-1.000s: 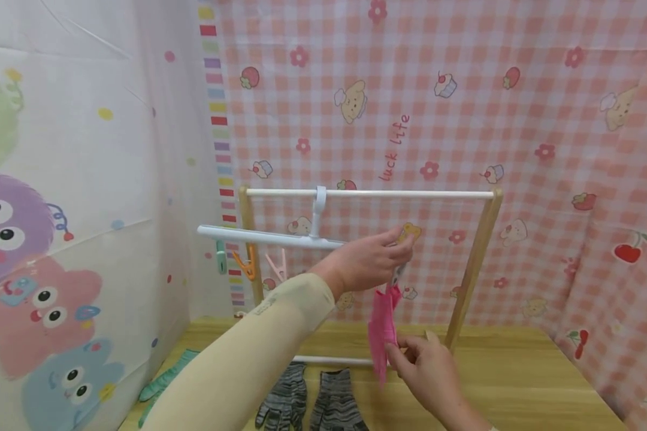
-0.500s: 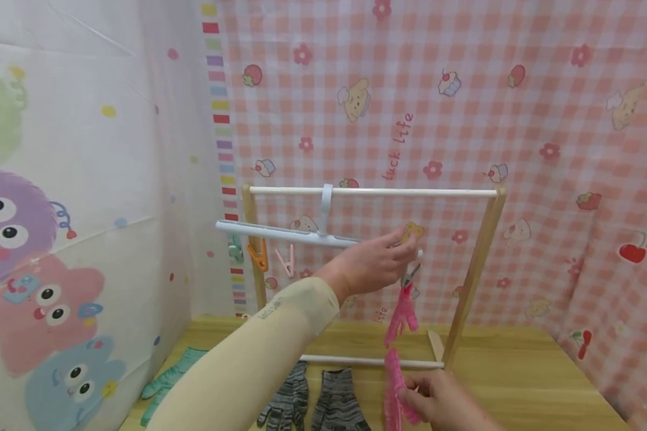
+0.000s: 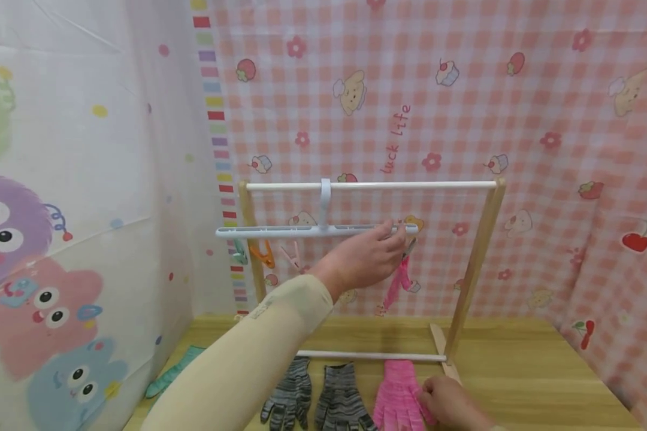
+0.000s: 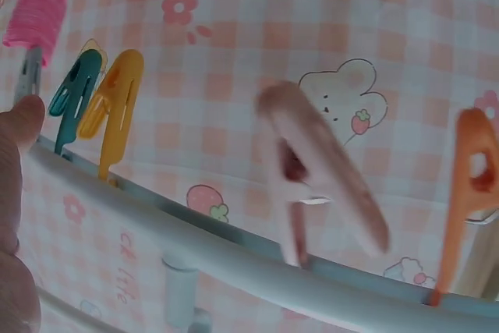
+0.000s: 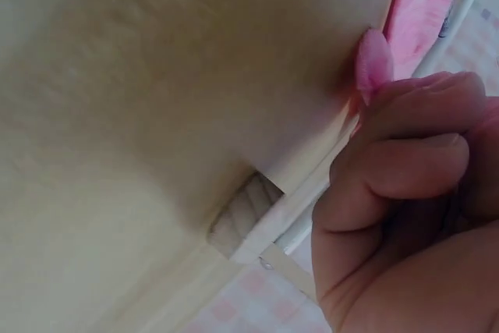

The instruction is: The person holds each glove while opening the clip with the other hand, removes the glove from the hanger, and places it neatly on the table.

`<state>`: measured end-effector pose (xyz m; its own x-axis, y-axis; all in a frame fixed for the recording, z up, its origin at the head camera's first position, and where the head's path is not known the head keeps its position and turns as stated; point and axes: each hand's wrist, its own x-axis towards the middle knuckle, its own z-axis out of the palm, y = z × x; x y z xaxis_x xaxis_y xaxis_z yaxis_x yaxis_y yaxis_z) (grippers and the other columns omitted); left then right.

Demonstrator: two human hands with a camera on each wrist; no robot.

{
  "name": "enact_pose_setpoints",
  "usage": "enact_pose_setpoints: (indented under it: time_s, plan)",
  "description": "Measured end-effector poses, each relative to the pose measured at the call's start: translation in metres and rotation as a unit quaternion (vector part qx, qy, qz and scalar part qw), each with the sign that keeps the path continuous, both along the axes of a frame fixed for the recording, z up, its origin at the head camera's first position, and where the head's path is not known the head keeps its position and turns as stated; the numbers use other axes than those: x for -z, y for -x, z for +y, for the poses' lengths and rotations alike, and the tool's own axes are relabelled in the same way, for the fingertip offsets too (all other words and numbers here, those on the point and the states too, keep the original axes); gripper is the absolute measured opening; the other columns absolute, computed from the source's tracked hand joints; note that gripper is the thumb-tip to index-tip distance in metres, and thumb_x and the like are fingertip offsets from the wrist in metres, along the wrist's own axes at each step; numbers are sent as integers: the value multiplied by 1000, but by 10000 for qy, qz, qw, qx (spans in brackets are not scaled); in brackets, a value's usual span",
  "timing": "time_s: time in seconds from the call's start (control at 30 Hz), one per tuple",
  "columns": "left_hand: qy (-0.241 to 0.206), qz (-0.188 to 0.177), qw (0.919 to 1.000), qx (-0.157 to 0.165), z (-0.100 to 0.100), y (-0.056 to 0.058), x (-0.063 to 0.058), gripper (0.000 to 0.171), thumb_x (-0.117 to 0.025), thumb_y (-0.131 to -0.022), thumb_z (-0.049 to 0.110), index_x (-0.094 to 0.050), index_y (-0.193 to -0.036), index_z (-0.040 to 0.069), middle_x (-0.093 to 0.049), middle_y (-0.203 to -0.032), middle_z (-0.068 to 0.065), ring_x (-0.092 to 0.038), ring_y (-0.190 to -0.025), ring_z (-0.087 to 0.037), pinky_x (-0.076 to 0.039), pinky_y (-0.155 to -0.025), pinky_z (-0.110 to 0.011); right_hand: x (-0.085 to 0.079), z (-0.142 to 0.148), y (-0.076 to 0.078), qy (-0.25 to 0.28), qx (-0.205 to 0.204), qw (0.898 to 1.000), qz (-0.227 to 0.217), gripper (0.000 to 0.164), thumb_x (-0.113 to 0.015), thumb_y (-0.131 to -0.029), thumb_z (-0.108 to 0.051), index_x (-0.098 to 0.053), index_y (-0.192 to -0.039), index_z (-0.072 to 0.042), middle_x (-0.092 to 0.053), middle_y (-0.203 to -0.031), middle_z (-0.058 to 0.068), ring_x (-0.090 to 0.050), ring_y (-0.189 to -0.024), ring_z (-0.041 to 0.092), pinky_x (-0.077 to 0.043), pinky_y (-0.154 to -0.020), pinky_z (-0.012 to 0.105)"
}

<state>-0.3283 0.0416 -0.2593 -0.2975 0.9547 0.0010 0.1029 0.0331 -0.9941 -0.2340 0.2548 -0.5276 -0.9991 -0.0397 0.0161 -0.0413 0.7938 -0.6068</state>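
In the head view my left hand (image 3: 369,251) is at the right end of the pale blue hanger (image 3: 280,232), its fingertips pinching a grey clothespin (image 4: 30,76). From that clothespin hangs a pink glove (image 3: 396,287), above the table. My right hand (image 3: 453,401) is low, at the edge of a second pink glove (image 3: 399,389) lying flat on the table. Its curled fingers pinch that glove, and a pink glove finger (image 5: 374,64) pokes out beside them in the right wrist view. My left hand hides part of the hanger's end.
The hanger hooks over the white rail (image 3: 410,185) of a wooden stand (image 3: 474,269). A pink clothespin (image 4: 312,169), an orange clothespin (image 4: 468,193) and a yellow clothespin (image 4: 117,107) hang from it too. Grey gloves (image 3: 339,395) and a teal glove (image 3: 175,371) lie on the table (image 3: 528,371).
The two pink gloves have come apart: one stays hanging, while my right hand has brought the other down onto the table. The hanger has swung from tilted to nearly level.
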Motion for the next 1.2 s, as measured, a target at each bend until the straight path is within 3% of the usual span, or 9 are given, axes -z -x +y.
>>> enact_pose_setpoints:
  time_s: [0.23, 0.4, 0.57, 0.67, 0.8, 0.9, 1.03, 1.13, 1.2]
  plan:
    - [-140, -249, 9994, -180, -13, -4, -1, 48, -56, -111, 19, -51, -159, 23, -51, -165, -1, -42, -157, -28, -35, -130, -47, -13, -4, -3, -523, 328, 9972, -430, 26, -73, -99, -26, -67, -78, -12, -57, -65, 0, -52, -59, 15, -41, -55, 30]
    - [-233, -514, 9980, -299, -31, -14, 9, 43, -55, -113, 23, -55, -156, 25, -57, -160, 1, -49, -150, -23, -43, -124, -43, -24, -6, -8, -1019, 636, 9928, -16, 38, -77, -96, -37, -61, -69, -15, -55, -62, 0, -50, -57, 15, -38, -51, 31]
    - [-434, -1330, 9901, -130, -50, -38, 41, 31, -54, -112, 30, -67, -141, 29, -68, -145, 9, -60, -133, -15, -49, -113, -34, -37, -6, -12, -1929, 477, 9796, 300, 51, -80, -94, -44, -54, -62, -14, -56, -62, 0, -51, -58, 17, -46, -51, 38]
    - [-407, -1888, 9812, 54, -61, -58, 66, 25, -55, -111, 36, -70, -131, 33, -71, -135, 14, -63, -124, -9, -49, -108, -28, -44, -4, -14, -2392, 353, 9701, 232, 44, -82, -92, -41, -60, -66, -13, -61, -69, 2, -58, -64, 19, -53, -57, 44]
    - [-344, -2627, 9640, 203, -79, -83, 93, 20, -53, -112, 40, -70, -121, 37, -72, -125, 18, -63, -114, -3, -49, -99, -24, -56, -6, -11, -2735, 294, 9598, 560, 36, -87, -87, -36, -65, -69, -14, -65, -69, 2, -60, -62, 18, -54, -56, 46]
    - [-420, -3212, 9459, 172, -93, -96, 107, 18, -54, -113, 39, -70, -121, 38, -71, -122, 20, -62, -111, -2, -47, -95, -23, -71, -12, 0, -2131, 250, 9749, 593, 34, -87, -88, -39, -69, -74, -14, -70, -75, 3, -60, -60, 16, -52, -53, 41]
    - [-804, -3824, 9202, 244, -114, -104, 120, 16, -59, -110, 40, -72, -119, 38, -72, -116, 21, -63, -108, -1, -48, -94, -21, -97, -25, 28, -790, 220, 9965, 135, 42, -77, -96, -50, -78, -103, -8, -78, -93, 5, -67, -71, 14, -56, -61, 39]
    - [-1308, -4028, 9046, 495, -128, -107, 128, 15, -64, -107, 45, -75, -111, 37, -74, -109, 20, -66, -103, 0, -51, -92, -20, -112, -38, 52, -113, 295, 9994, 145, 53, -72, -99, -53, -77, -122, -5, -78, -88, 5, -71, -72, 17, -59, -63, 40]
    - [-1629, -4120, 8945, 603, -135, -108, 133, 17, -66, -104, 50, -76, -107, 36, -74, -105, 20, -66, -98, 1, -50, -86, -18, -118, -47, 66, 27, 395, 9987, 325, 59, -68, -101, -54, -74, -129, -3, -79, -87, 8, -73, -73, 20, -58, -64, 40]
